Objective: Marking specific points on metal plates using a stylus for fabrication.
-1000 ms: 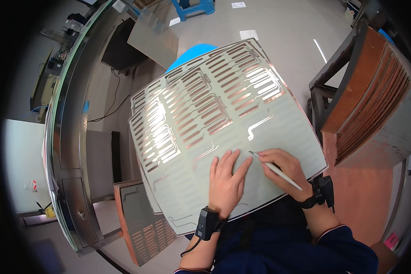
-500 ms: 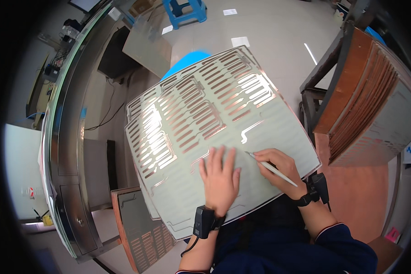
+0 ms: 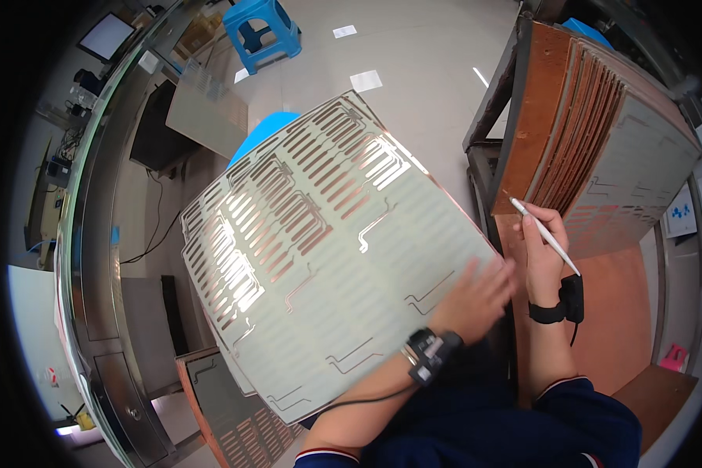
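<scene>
A pale grey-green panel (image 3: 343, 288) with rows of shiny copper strips and thin traces lies tilted in front of me, with at least one more sheet under it. My left hand (image 3: 476, 300) is over its lower right edge, smeared by motion, with its fingers stretched out and nothing seen in them. Off the panel's right side, my right hand (image 3: 544, 246) is raised, pinching a slim white pen-shaped tool (image 3: 550, 238) with a thin pointed tip. That tip is near the copper-coloured boards of the rack. Each wrist wears a black strapped device.
On the right, a dark metal rack (image 3: 495, 132) holds several upright copper-edged panels (image 3: 639, 156). A blue stool (image 3: 261, 35) stands at the back. Along the left runs a metal workbench (image 3: 117, 304). Another patterned panel (image 3: 238, 413) leans at the lower left. Black cables (image 3: 160, 234) hang beside the bench.
Both hands have moved right: the left from flat on the panel's middle to its right edge, the right off the panel toward the rack, still with the tool. The whole view has shifted.
</scene>
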A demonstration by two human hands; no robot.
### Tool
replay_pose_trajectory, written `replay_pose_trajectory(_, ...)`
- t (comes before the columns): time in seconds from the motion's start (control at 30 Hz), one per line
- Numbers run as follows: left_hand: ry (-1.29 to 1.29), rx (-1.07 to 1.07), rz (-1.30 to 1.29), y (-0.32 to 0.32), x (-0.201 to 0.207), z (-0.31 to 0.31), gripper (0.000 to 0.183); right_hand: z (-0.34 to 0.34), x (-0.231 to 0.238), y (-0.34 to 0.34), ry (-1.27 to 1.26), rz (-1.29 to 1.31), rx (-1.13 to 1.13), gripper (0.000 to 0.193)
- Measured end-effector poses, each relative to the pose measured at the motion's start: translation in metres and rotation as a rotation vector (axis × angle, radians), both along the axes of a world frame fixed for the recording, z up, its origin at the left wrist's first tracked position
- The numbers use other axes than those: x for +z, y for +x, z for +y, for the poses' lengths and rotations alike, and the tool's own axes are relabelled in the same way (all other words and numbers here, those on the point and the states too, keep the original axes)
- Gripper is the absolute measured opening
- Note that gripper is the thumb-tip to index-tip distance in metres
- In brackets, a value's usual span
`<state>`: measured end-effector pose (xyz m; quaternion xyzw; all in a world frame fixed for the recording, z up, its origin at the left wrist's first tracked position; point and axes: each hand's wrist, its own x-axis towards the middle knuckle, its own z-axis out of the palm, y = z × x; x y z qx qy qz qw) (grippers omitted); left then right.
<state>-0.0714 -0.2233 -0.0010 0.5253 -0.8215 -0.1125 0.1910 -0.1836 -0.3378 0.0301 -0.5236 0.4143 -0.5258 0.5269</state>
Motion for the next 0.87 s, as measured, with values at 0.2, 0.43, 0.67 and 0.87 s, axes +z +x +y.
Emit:
replay_pose_trajectory(0.2, 0.097, -0.215, 0.216, 0.000, 0.014, 0.040, 0.049, 0.013, -0.007, -0.006, -0.335, 0.410, 0.527, 0.017)
replay_pose_trajectory(0.43, 0.169, 0.383, 0.080, 0.069, 0.028, 0.047, 0.052, 0.024, -0.014, 0.004, -0.340, 0.405, 0.501, 0.020)
replay_pose_trajectory(0.67, 0.051, 0.827, -0.070, 0.138, 0.020, 0.044, 0.050, 0.019, -0.017, -0.005, -0.136, 0.335, 0.230, 0.019)
replay_pose_trajectory(0.87, 0.119, 1.198, -0.054, 0.243, -0.001, 0.145, 0.061, 0.005, -0.039, -0.018, 0.047, 0.386, 0.198, 0.028)
